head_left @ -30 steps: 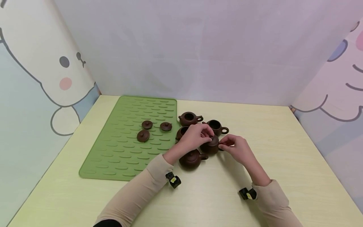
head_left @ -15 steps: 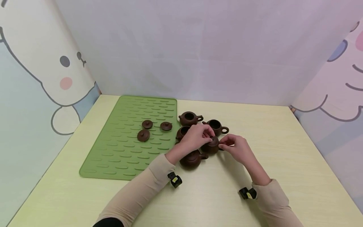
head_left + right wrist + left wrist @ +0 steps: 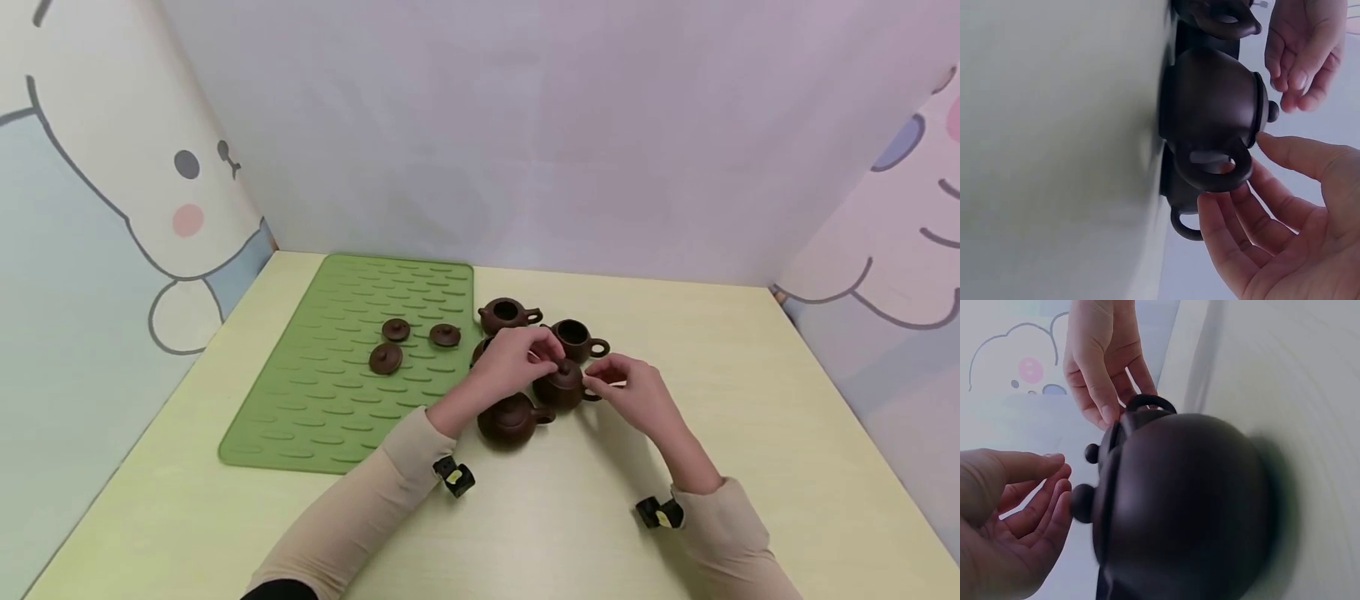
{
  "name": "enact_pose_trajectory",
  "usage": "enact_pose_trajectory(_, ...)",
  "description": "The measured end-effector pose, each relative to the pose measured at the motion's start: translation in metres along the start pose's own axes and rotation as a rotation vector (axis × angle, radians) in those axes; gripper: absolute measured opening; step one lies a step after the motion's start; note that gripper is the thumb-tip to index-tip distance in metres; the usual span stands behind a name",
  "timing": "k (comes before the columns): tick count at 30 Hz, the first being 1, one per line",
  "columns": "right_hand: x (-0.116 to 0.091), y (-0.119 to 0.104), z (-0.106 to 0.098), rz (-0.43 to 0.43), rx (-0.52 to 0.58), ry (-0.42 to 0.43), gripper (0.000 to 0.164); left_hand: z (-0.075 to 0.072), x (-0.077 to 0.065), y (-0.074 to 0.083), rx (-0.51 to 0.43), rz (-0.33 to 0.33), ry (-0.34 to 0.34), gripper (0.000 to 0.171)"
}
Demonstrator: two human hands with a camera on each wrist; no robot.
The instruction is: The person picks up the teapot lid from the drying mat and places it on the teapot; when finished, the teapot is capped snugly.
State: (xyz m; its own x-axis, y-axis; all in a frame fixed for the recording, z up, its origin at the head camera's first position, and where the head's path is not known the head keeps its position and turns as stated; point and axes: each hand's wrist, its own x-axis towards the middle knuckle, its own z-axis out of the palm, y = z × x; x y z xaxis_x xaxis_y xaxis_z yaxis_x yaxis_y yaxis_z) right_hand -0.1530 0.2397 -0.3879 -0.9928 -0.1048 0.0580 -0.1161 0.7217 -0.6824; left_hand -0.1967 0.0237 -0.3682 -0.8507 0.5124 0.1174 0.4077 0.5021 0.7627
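In the head view, my left hand (image 3: pixel 512 360) hovers just over a dark brown teapot (image 3: pixel 558 390) whose lid is on. The right wrist view has its thumb and fingertips near together, a small gap away from the lid's round knob (image 3: pixel 1273 111). At the same teapot's handle (image 3: pixel 1213 178) is my right hand (image 3: pixel 1297 219), its fingers curled around the loop and its thumb at the lid's rim. Another lidded teapot (image 3: pixel 507 423) stands nearer the person, partly under the left wrist; it looms large in the left wrist view.
Behind stand teapots without lids: one at the back (image 3: pixel 505 312), one to the right (image 3: pixel 573 337), and one mostly hidden by the left hand. Three loose lids, including a left-hand one (image 3: pixel 386 358), lie on a green ridged mat (image 3: pixel 300 408). A pale wall (image 3: pixel 525 150) closes the back.
The left fingers have drawn slightly up and away from the lid knob, which now shows more. My right hand stays at the handle. The head view has shifted a little.
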Motion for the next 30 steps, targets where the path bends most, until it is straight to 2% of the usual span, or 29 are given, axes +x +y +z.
enact_pose_trajectory(8, 0.010, -0.006, -0.002, -0.021, 0.014, 0.056, 0.015, -0.023, -0.011, -0.009, -0.046, 0.021, 0.062, 0.007)
enact_pose_trajectory(22, 0.038, -0.026, 0.011, -0.080, 0.073, 0.035, 0.017, -0.077, -0.045, -0.042, -0.074, -0.079, 0.163, 0.013)
enact_pose_trajectory(30, 0.048, -0.037, 0.022, -0.087, 0.088, -0.008, 0.019, -0.100, -0.066, -0.068, -0.077, -0.136, 0.232, 0.017)
